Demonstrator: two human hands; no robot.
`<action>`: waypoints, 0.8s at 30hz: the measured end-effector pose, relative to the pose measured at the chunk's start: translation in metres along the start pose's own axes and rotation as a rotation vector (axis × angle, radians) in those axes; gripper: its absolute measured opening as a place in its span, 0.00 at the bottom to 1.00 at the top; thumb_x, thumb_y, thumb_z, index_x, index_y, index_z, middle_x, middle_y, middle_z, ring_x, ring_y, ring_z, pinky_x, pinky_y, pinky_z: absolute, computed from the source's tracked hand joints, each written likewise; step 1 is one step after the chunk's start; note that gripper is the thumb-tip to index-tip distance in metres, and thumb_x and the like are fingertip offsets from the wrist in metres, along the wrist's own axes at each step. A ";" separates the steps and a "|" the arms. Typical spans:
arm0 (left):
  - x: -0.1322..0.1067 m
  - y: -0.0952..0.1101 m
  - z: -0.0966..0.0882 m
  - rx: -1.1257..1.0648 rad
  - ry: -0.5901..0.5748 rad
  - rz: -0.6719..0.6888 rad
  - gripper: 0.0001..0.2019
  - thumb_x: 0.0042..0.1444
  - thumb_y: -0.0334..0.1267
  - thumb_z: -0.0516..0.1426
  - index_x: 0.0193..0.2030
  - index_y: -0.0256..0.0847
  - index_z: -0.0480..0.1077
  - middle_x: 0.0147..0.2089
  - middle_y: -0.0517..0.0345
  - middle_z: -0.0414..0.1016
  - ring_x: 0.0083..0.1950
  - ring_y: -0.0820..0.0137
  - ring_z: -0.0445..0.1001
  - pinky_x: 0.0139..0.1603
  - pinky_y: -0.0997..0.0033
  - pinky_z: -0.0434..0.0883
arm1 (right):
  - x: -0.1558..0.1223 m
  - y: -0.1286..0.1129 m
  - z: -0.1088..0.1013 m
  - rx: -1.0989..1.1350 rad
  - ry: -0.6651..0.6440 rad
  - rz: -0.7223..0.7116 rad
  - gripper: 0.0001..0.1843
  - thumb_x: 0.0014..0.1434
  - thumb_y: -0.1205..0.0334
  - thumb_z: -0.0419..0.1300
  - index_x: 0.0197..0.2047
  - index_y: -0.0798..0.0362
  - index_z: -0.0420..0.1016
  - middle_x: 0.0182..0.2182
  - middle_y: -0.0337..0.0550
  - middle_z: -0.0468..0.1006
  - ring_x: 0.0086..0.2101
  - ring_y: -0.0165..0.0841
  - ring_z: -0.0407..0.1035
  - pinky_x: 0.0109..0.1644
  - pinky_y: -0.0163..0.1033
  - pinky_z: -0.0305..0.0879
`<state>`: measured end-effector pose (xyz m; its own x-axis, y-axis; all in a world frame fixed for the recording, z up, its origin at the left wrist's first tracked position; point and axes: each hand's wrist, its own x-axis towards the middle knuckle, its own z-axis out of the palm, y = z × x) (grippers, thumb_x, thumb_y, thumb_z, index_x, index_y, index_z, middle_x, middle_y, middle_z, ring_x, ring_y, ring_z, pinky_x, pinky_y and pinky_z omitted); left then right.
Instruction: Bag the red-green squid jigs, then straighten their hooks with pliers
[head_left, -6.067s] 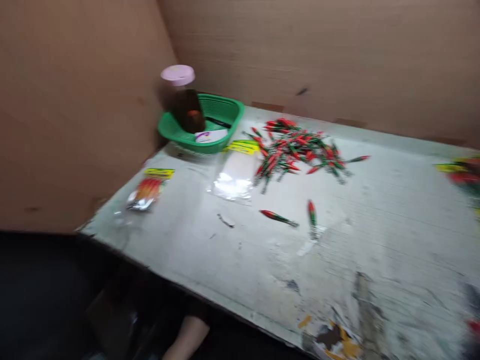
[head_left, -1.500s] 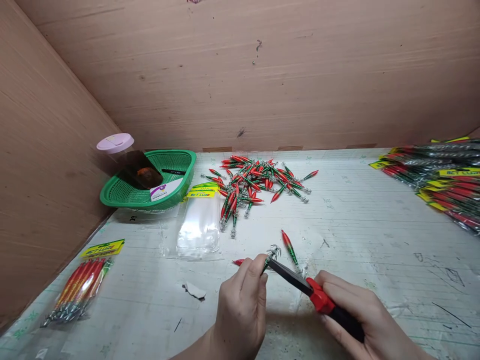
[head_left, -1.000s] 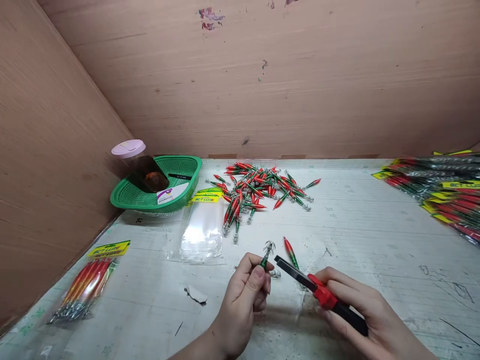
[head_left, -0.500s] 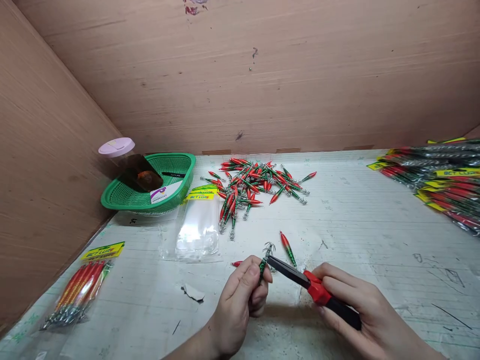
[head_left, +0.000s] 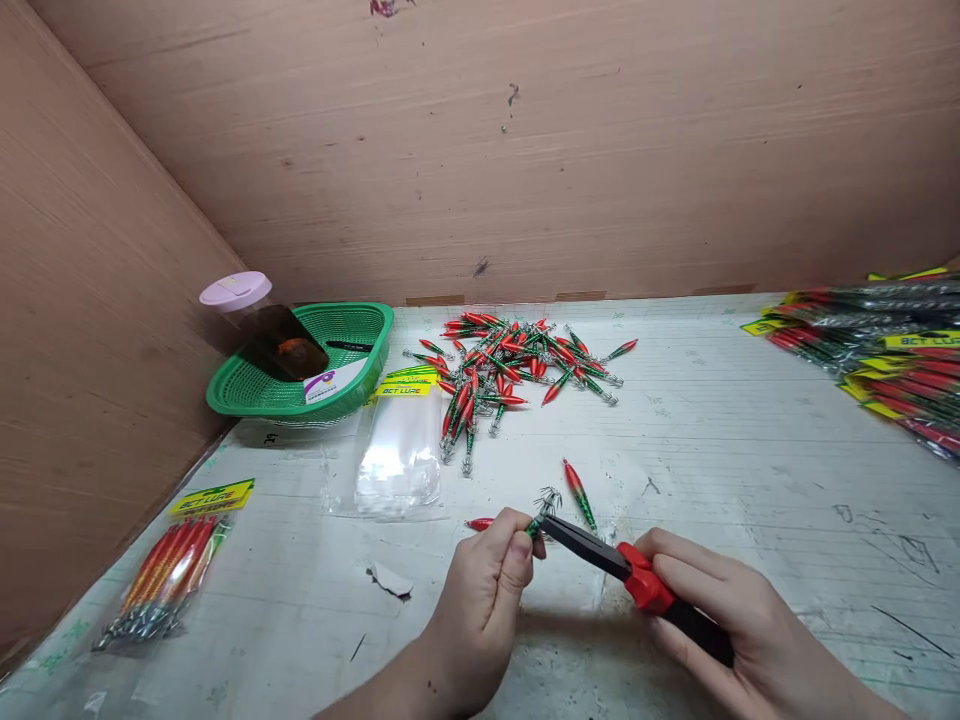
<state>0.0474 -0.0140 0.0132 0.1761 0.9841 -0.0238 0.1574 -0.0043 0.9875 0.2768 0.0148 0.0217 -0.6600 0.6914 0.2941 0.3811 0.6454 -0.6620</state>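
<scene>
My left hand (head_left: 480,610) pinches a small red-and-green squid lure (head_left: 537,515) with its hook crown pointing up. My right hand (head_left: 739,630) grips red-and-black pliers (head_left: 630,580), whose dark jaws touch the lure just below its hooks. One loose lure (head_left: 579,492) lies just beyond the pliers on the white table (head_left: 750,480). A pile of the same lures (head_left: 510,370) lies farther back in the middle.
A green basket (head_left: 247,395) with a pink-lidded jar (head_left: 259,320) stands at the back left. Empty clear bags with yellow headers (head_left: 397,450) lie beside it. A filled lure pack (head_left: 169,565) lies at the left, stacked packs (head_left: 885,360) at the right. Wooden walls enclose the table.
Six seconds ago no hands were over the table. Since then both hands took up a lure and pliers; in the last half second the plier jaws stayed at the lure's hook end.
</scene>
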 end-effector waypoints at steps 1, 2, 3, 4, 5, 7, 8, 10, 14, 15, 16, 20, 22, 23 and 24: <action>0.000 0.000 0.000 0.009 0.002 0.004 0.18 0.67 0.50 0.42 0.35 0.40 0.63 0.23 0.66 0.51 0.24 0.75 0.51 0.26 0.71 0.50 | 0.000 0.000 0.000 -0.001 0.013 -0.007 0.07 0.58 0.72 0.53 0.32 0.50 0.63 0.27 0.39 0.69 0.26 0.30 0.65 0.28 0.32 0.61; 0.000 0.000 0.000 0.007 0.006 0.004 0.18 0.67 0.50 0.42 0.35 0.40 0.63 0.23 0.66 0.51 0.24 0.75 0.51 0.26 0.71 0.50 | 0.001 -0.001 0.001 -0.001 0.027 -0.017 0.07 0.58 0.72 0.54 0.32 0.50 0.63 0.26 0.39 0.69 0.26 0.30 0.65 0.27 0.32 0.60; 0.000 -0.001 0.001 -0.013 0.010 -0.001 0.18 0.67 0.50 0.43 0.35 0.40 0.63 0.23 0.66 0.50 0.24 0.75 0.50 0.25 0.72 0.50 | 0.002 -0.002 0.002 0.003 0.035 -0.027 0.07 0.58 0.72 0.53 0.32 0.50 0.62 0.26 0.39 0.68 0.26 0.30 0.65 0.27 0.31 0.60; 0.000 -0.001 0.002 -0.057 0.011 -0.012 0.18 0.67 0.51 0.43 0.35 0.40 0.63 0.23 0.67 0.49 0.23 0.76 0.49 0.25 0.72 0.49 | 0.003 -0.002 0.002 0.008 0.040 -0.033 0.07 0.59 0.72 0.53 0.32 0.50 0.62 0.26 0.39 0.68 0.25 0.29 0.64 0.26 0.31 0.59; 0.000 -0.002 0.004 -0.126 0.009 -0.034 0.19 0.66 0.52 0.44 0.34 0.40 0.63 0.22 0.68 0.48 0.23 0.76 0.48 0.24 0.73 0.48 | 0.004 -0.002 0.003 0.017 0.041 -0.035 0.07 0.59 0.72 0.53 0.32 0.50 0.62 0.25 0.39 0.68 0.25 0.29 0.64 0.26 0.31 0.59; 0.001 -0.003 0.007 -0.319 -0.002 -0.097 0.19 0.65 0.53 0.45 0.34 0.40 0.62 0.22 0.69 0.46 0.22 0.77 0.44 0.22 0.74 0.45 | 0.005 -0.001 0.004 0.045 0.025 -0.014 0.07 0.61 0.70 0.52 0.31 0.51 0.62 0.25 0.38 0.68 0.25 0.28 0.64 0.27 0.31 0.58; 0.002 -0.004 0.008 -0.419 -0.009 -0.131 0.19 0.65 0.54 0.46 0.34 0.40 0.61 0.22 0.70 0.45 0.22 0.77 0.43 0.21 0.74 0.44 | 0.006 0.000 0.005 0.063 0.012 0.012 0.08 0.62 0.68 0.51 0.31 0.51 0.62 0.25 0.38 0.67 0.25 0.28 0.64 0.27 0.31 0.59; 0.004 -0.004 0.008 -0.552 0.002 -0.180 0.18 0.63 0.55 0.47 0.33 0.41 0.60 0.22 0.70 0.46 0.21 0.78 0.41 0.21 0.75 0.44 | 0.007 0.004 0.004 0.111 -0.016 0.091 0.10 0.64 0.63 0.51 0.29 0.51 0.62 0.24 0.38 0.67 0.26 0.28 0.64 0.28 0.32 0.59; 0.016 -0.003 -0.008 -0.344 0.163 -0.093 0.17 0.62 0.54 0.49 0.33 0.42 0.58 0.24 0.69 0.51 0.23 0.77 0.47 0.23 0.76 0.50 | 0.007 0.013 -0.001 0.204 -0.023 0.219 0.13 0.66 0.56 0.51 0.32 0.52 0.67 0.30 0.41 0.71 0.32 0.31 0.68 0.36 0.35 0.64; 0.019 -0.003 -0.014 -0.191 0.176 -0.065 0.15 0.61 0.52 0.51 0.34 0.42 0.59 0.24 0.69 0.52 0.24 0.76 0.50 0.25 0.76 0.52 | 0.007 0.014 -0.002 0.204 0.005 0.241 0.13 0.66 0.55 0.52 0.33 0.52 0.68 0.32 0.42 0.72 0.34 0.33 0.68 0.38 0.36 0.64; 0.022 -0.002 -0.019 -0.021 0.161 -0.047 0.12 0.60 0.48 0.53 0.36 0.42 0.61 0.24 0.69 0.53 0.24 0.76 0.53 0.27 0.75 0.54 | 0.006 0.015 -0.003 0.195 0.044 0.266 0.13 0.66 0.54 0.52 0.33 0.52 0.69 0.33 0.43 0.72 0.35 0.33 0.68 0.39 0.36 0.64; 0.028 -0.003 -0.028 0.508 0.030 -0.056 0.09 0.52 0.34 0.59 0.41 0.42 0.68 0.24 0.67 0.61 0.28 0.71 0.63 0.33 0.72 0.60 | 0.005 0.016 -0.006 0.175 0.158 0.375 0.19 0.66 0.51 0.52 0.26 0.52 0.67 0.24 0.38 0.67 0.26 0.30 0.64 0.29 0.34 0.59; 0.028 -0.005 -0.028 0.666 0.016 -0.080 0.11 0.48 0.29 0.59 0.40 0.43 0.70 0.30 0.62 0.68 0.32 0.68 0.68 0.34 0.71 0.60 | 0.005 0.014 -0.005 0.166 0.191 0.372 0.20 0.65 0.51 0.52 0.25 0.52 0.67 0.23 0.37 0.65 0.25 0.29 0.62 0.28 0.34 0.58; 0.028 -0.006 -0.028 0.728 0.005 -0.105 0.10 0.47 0.28 0.58 0.38 0.43 0.70 0.32 0.60 0.70 0.34 0.66 0.69 0.34 0.71 0.60 | 0.005 0.013 -0.005 0.159 0.209 0.359 0.19 0.65 0.51 0.53 0.26 0.52 0.67 0.24 0.37 0.66 0.26 0.29 0.63 0.29 0.34 0.59; 0.029 -0.007 -0.028 0.769 -0.002 -0.132 0.08 0.47 0.27 0.57 0.35 0.43 0.70 0.33 0.59 0.70 0.35 0.66 0.69 0.34 0.71 0.60 | 0.006 0.013 -0.005 0.152 0.226 0.344 0.17 0.65 0.52 0.53 0.27 0.52 0.68 0.26 0.38 0.66 0.27 0.30 0.64 0.31 0.34 0.60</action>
<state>0.0244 0.0194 0.0099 0.1108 0.9847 -0.1348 0.8065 -0.0098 0.5912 0.2810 0.0287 0.0183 -0.3466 0.9224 0.1705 0.4433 0.3212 -0.8369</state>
